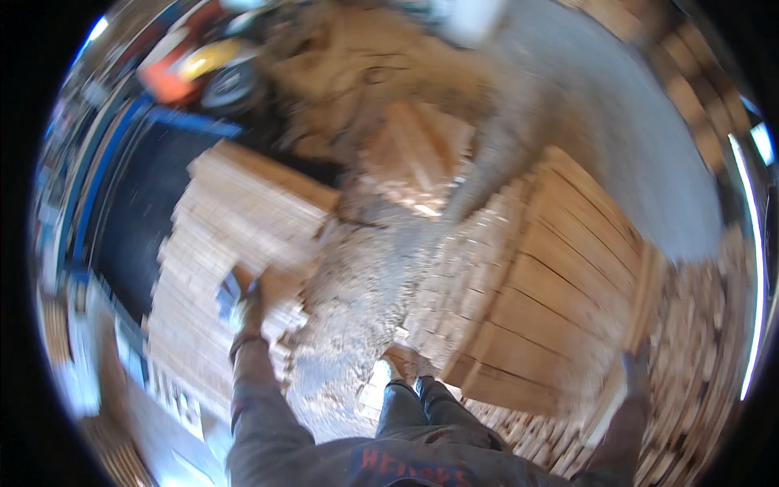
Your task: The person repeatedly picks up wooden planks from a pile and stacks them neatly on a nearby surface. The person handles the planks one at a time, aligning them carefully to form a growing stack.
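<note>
My left hand (245, 307) reaches over a stack of light wooden boards (195, 300) on the left. Its fingers are smeared by motion, and I cannot tell whether they grip a board. On the right, my right hand (637, 372) is closed at a narrow wooden board (647, 292) along the outer edge of another stack. Broad boards (544, 300) lie side by side on top of that right stack. The fingers of my right hand are partly hidden and blurred.
Wood chips and sawdust cover the floor (349, 284) between the stacks. A smaller wood pile (418, 150) stands ahead, with a brown heap (324, 73) behind it. A blue-edged dark surface (150, 203) lies left. Many rough boards (690, 365) line the right side.
</note>
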A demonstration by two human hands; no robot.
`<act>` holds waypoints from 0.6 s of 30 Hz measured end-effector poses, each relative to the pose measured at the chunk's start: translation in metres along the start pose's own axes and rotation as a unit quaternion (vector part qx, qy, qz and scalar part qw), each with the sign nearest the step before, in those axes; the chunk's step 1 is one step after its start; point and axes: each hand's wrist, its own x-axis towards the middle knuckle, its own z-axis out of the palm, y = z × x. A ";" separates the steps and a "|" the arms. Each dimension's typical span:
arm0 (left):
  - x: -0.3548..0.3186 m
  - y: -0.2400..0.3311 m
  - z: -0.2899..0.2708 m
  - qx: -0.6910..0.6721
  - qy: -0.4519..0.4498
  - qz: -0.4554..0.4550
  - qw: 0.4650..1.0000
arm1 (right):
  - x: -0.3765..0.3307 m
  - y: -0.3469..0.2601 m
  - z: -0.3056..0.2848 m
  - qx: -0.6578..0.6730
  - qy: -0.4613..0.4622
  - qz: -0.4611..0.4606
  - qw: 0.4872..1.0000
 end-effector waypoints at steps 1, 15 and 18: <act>0.025 -0.038 -0.008 0.057 0.032 -0.034 0.997 | 0.010 -0.013 0.020 0.124 -0.017 0.042 0.991; 0.024 -0.101 -0.002 -0.021 0.063 -0.126 0.990 | 0.085 -0.057 0.054 0.098 -0.031 -0.041 0.994; 0.024 -0.109 -0.005 -0.015 0.052 -0.141 0.989 | 0.089 -0.166 0.028 0.170 -0.016 -0.131 0.977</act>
